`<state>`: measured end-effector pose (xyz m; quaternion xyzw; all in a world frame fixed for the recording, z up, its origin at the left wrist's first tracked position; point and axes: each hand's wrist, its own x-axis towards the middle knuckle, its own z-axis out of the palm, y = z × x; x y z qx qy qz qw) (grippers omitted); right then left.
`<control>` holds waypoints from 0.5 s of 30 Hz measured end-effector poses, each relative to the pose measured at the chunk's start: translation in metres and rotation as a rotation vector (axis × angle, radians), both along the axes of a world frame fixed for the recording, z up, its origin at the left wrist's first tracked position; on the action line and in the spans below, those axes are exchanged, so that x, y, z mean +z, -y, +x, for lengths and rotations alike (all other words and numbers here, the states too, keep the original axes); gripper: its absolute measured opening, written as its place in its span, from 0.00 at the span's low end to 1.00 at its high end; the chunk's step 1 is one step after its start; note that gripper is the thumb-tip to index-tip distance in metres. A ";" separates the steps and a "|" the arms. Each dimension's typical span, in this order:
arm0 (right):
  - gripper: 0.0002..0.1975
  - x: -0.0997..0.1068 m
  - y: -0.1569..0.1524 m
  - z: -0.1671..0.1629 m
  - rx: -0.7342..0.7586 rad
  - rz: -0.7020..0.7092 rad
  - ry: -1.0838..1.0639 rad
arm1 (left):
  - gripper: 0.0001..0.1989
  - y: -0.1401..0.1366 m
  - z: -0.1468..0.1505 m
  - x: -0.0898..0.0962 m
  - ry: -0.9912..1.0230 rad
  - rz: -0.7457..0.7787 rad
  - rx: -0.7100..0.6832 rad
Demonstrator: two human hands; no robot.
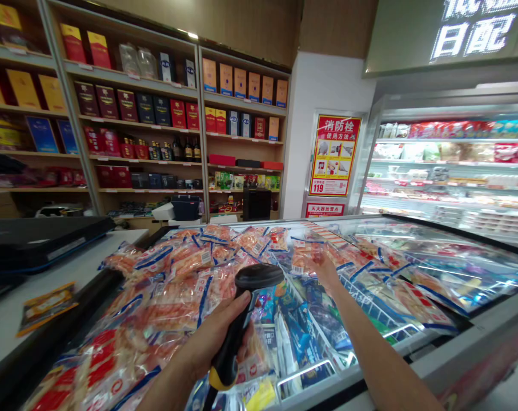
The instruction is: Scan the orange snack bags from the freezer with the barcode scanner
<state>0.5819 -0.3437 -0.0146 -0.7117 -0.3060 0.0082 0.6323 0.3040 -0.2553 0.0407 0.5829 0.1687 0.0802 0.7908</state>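
Note:
My left hand [227, 328] is wrapped round the black handle of a barcode scanner [259, 277], its head tipped up over the freezer. Further forward, my right hand [322, 265] has its fingers closed at the edge of a clear food packet [300, 254] with a barcode on its front; the fingertips are partly hidden. Many similar packets [179, 299] with orange-pink contents and blue edges lie heaped to the left. Beneath my hands, blue ice-cream wrappers [304, 337] sit in wire baskets [312, 319] inside the freezer.
More packets [425, 297] lie on the glass lid at right. A counter [10, 319] with a black device [44, 242] and a small yellow-black packet [48, 305] borders the left. Shelves of boxes [151, 108] and a lit refrigerated display [456, 171] stand behind.

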 end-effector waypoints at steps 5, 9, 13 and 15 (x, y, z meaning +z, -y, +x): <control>0.18 0.000 0.001 0.007 -0.128 0.220 -0.014 | 0.19 0.004 0.012 -0.002 -0.053 0.003 -0.036; 0.18 -0.001 0.000 0.008 -0.185 0.214 0.039 | 0.19 0.004 0.020 -0.004 -0.042 0.048 -0.096; 0.17 -0.001 -0.001 0.005 -0.171 0.223 0.070 | 0.19 0.004 0.022 -0.005 -0.059 0.085 -0.087; 0.17 -0.003 -0.002 0.003 -0.164 0.212 0.055 | 0.18 0.005 0.022 -0.005 -0.043 0.084 -0.057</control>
